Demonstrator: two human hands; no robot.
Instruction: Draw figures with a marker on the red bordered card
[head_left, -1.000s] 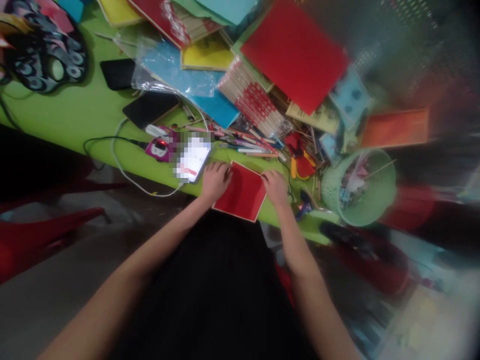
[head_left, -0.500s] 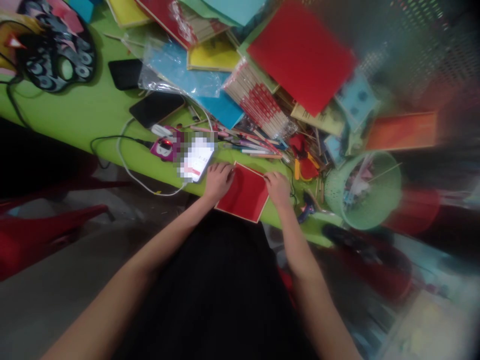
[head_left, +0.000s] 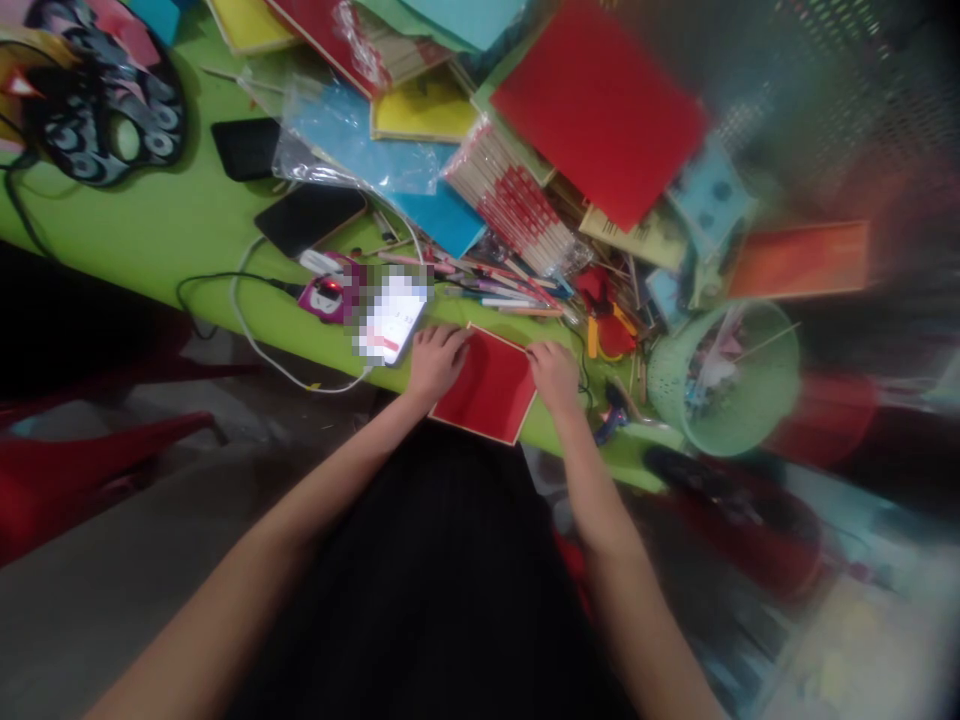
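Observation:
A red square panel (head_left: 487, 388) with pale thin strips along its edges lies at the front edge of the green table (head_left: 187, 225), partly over my lap. My left hand (head_left: 438, 360) grips its left side near the upper left corner, fingers bent. At the upper right corner, my right hand (head_left: 553, 374) has its fingertips closed on the edge. Just left of my left hand rests a lit phone (head_left: 394, 318) with a white cable. A glue gun (head_left: 615, 415) lies to the right of my right hand.
Orange-handled pliers (head_left: 609, 325), pens (head_left: 517, 295) and a packet of wooden sticks (head_left: 514, 200) lie beyond the panel. A green basket (head_left: 724, 380) of scraps stands at right. Dark phones (head_left: 311, 218), a purple power socket (head_left: 328, 295) and a large red sheet (head_left: 600, 110) are further back.
Both hands keep their places on the red panel. The view has shifted very slightly; nothing else has visibly moved.

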